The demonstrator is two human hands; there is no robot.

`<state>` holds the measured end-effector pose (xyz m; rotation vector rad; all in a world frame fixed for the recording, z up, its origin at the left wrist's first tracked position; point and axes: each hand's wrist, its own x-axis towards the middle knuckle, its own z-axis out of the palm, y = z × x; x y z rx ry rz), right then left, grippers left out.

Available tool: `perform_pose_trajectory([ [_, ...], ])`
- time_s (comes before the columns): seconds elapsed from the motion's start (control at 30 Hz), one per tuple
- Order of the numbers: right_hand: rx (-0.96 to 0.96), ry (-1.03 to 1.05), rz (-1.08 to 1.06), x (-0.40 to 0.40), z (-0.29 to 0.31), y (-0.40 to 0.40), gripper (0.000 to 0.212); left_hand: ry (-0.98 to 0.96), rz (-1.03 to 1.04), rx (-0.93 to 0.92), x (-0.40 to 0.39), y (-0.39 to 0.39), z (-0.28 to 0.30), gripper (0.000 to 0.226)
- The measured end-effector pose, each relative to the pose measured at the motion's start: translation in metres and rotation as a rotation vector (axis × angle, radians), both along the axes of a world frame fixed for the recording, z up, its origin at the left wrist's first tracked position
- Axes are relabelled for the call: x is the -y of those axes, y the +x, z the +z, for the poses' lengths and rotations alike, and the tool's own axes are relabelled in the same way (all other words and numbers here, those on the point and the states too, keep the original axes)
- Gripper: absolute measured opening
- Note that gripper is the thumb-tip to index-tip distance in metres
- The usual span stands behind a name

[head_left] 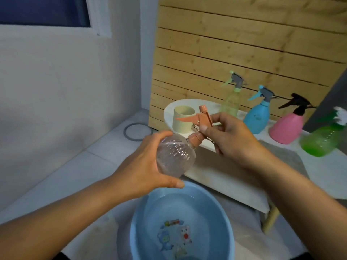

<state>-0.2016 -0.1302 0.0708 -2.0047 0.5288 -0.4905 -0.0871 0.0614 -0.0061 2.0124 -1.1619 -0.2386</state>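
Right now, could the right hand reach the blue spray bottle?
Probably yes, once freed: the right hand pinches the orange spray head of the clear bottle, but the blue spray bottle stands just beyond it with nothing between.

Basin (212, 209): blue, holds water, stickers on its bottom.
Table (328, 175): white, bears a cream cup (183, 120).
Sprayers on table: yellow-green (230, 101), blue (257, 115), pink (288, 128), green (323, 138).
Ring (125, 132): grey, on floor.

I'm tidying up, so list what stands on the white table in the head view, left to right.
Cream cup → pale yellow-green spray bottle → blue spray bottle → pink spray bottle → green spray bottle.
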Motion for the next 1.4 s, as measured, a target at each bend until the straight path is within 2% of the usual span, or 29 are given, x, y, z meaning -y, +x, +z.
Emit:
perform_pose_trajectory([
  [0.13, -0.064, 0.037, -0.018, 0.012, -0.018, -0.004, 0.023, -0.043, -0.034, -0.070, 0.010, 0.009, -0.019, 0.107],
  [0.23, -0.228, 0.055, 0.045, 0.016, -0.023, -0.006, 0.033, -0.027, -0.067, -0.061, 0.015, 0.017, -0.031, 0.105],
  [0.4, -0.329, 0.023, 0.050, 0.020, -0.031, -0.001, 0.039, 0.020, -0.096, -0.116, 0.018, 0.027, -0.037, 0.110],
  [0.47, -0.353, 0.024, 0.070, 0.021, -0.033, -0.001, 0.036, -0.008, -0.100, -0.217, 0.016, 0.030, -0.038, 0.108],
  [0.6, -0.367, 0.124, 0.123, 0.024, -0.037, -0.002, 0.024, -0.058, -0.096, -0.450, 0.011, 0.030, -0.038, 0.083],
  [0.73, -0.347, 0.258, 0.112, 0.030, -0.036, -0.002, 0.027, -0.174, -0.081, -0.718, 0.012, 0.026, -0.042, 0.063],
  [0.8, -0.335, 0.311, 0.100, 0.033, -0.036, -0.003, 0.026, -0.262, -0.003, -0.863, 0.016, 0.026, -0.043, 0.060],
  [0.9, -0.327, 0.322, 0.055, 0.032, -0.038, -0.002, 0.026, -0.335, 0.070, -0.918, 0.020, 0.027, -0.042, 0.067],
  [0.97, -0.328, 0.314, -0.001, 0.031, -0.040, 0.000, 0.031, -0.302, -0.009, -0.863, 0.020, 0.026, -0.042, 0.089],
  [1.03, -0.331, 0.331, -0.035, 0.033, -0.041, 0.002, 0.034, -0.223, -0.055, -0.719, 0.019, 0.023, -0.045, 0.111],
  [1.1, -0.334, 0.350, -0.029, 0.036, -0.041, 0.000, 0.033, -0.201, -0.030, -0.639, 0.021, 0.023, -0.047, 0.113],
  [1.2, -0.312, 0.364, 0.015, 0.038, -0.042, -0.003, 0.031, -0.227, 0.010, -0.821, 0.022, 0.025, -0.041, 0.095],
  [1.33, -0.301, 0.321, 0.079, 0.040, -0.043, -0.005, 0.019, 0.034, -0.028, -1.072, 0.022, 0.032, -0.036, 0.079],
  [1.4, -0.311, 0.300, 0.109, 0.039, -0.047, -0.004, 0.014, 0.036, 0.029, -1.210, 0.024, 0.036, -0.038, 0.079],
])
